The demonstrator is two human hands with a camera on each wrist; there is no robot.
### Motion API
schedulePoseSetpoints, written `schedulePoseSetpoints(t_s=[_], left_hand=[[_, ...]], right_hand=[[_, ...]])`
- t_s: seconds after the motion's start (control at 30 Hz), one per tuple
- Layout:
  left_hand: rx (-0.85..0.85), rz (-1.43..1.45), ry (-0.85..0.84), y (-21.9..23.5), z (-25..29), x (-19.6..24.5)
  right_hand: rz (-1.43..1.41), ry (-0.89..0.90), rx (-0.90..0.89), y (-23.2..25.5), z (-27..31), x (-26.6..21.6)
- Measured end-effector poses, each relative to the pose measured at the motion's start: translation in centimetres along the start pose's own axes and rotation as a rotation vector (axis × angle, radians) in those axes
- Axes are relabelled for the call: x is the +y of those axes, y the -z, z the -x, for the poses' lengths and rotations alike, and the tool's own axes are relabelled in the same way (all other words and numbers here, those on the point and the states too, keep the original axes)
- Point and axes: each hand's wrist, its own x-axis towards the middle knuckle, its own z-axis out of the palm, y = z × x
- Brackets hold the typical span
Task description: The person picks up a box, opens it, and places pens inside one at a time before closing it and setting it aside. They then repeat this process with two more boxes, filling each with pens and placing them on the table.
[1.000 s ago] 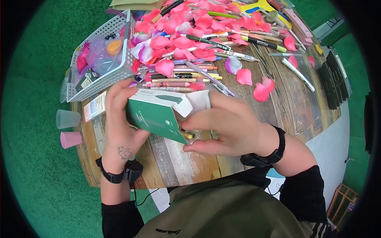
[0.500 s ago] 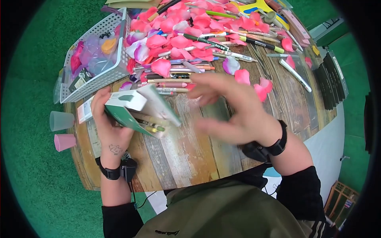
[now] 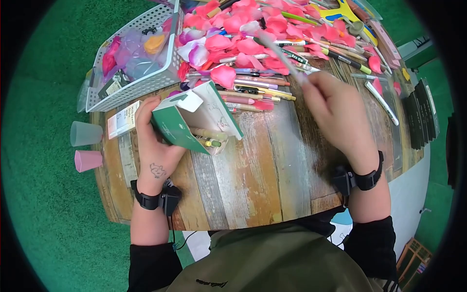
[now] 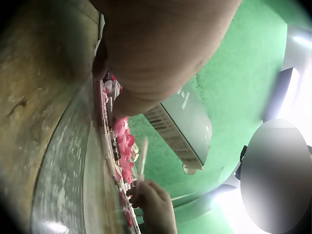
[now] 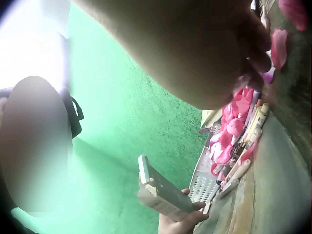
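Note:
My left hand [image 3: 158, 153] grips a green and white cardboard box [image 3: 175, 126], tilted with its open end toward the right. The lid flap [image 3: 216, 107] stands out from that end. Inside lie several pens [image 3: 212, 143], their tips showing at the opening. Between thumb and fingers my right hand [image 3: 340, 114] holds a slim pale pen [image 3: 284, 56], blurred, pointing up and left over the pile. The left wrist view shows this pen [image 4: 144, 156] upright in the right hand, beyond the box [image 4: 187, 129].
Pink petals [image 3: 250, 46] and many pens [image 3: 253, 90] cover the far table. A white perforated basket [image 3: 131, 85] stands left, near a small label box [image 3: 121, 119]. Two cups [image 3: 87, 134] sit at the left edge; black folders [image 3: 422, 114] stand on the right.
My right hand has left the box's opening, moved right and up, and picked up the pale pen. The box's flap has swung outward, exposing the pens inside. The left hand keeps hold of the box.

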Motion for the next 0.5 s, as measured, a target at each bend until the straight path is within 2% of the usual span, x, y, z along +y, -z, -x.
schedulePoseSetpoints(t_s=[0.03, 0.13, 0.2, 0.27, 0.4, 0.5], left_hand=[[-0.007, -0.016, 0.019, 0.1, 0.1, -0.2], [-0.010, -0.053, 0.077, 0.0, 0.2, -0.4], [-0.010, -0.077, 0.099, 0.1, 0.1, -0.3], [-0.005, -0.064, 0.125, 0.0, 0.0, -0.2], [-0.009, -0.095, 0.113, -0.1, -0.1, 0.0], [-0.027, -0.155, 0.085, 0.0, -0.1, 0.4]], right_hand=[[-0.242, -0.006, -0.016, 0.4, 0.1, -0.3], [-0.818, 0.197, -0.086, 0.3, 1.1, -0.6], [-0.712, 0.349, -0.175, 0.4, 0.9, -0.4], [-0.551, 0.421, -0.232, 0.4, 0.8, -0.3], [-0.387, 0.382, -0.213, -0.1, 0.8, -0.2], [-0.366, 0.309, -0.264, 0.4, 1.1, -0.5]])
